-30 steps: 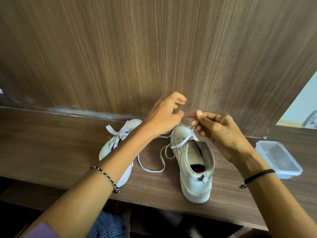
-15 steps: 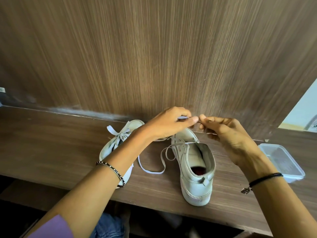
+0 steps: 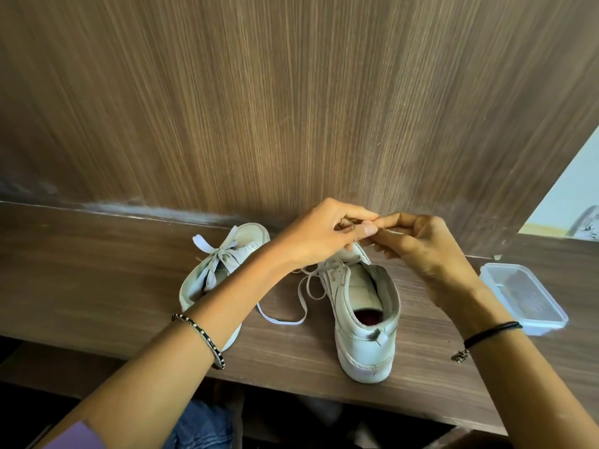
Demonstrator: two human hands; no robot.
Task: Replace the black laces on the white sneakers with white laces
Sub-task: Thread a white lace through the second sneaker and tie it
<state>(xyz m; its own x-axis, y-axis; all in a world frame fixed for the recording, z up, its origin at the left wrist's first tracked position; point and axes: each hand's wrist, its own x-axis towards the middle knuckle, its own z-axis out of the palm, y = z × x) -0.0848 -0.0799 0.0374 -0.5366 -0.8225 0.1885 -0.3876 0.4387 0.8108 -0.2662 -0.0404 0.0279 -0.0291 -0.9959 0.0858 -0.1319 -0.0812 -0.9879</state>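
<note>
At centre frame, the left hand [image 3: 319, 233] and right hand [image 3: 421, 244] meet above the half-laced sneaker [image 3: 366, 322] on the tabletop [image 3: 97, 286], fingers [image 3: 368, 228] pinching its white lace [image 3: 281, 320], apparently tying; next, the knot needs pulling snug.

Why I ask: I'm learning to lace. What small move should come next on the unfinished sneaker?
Probably draw the white lace taut: left hand and right hand pinch it together above the sneaker, while a slack loop lies on the table. The other sneaker is already tied.
</note>
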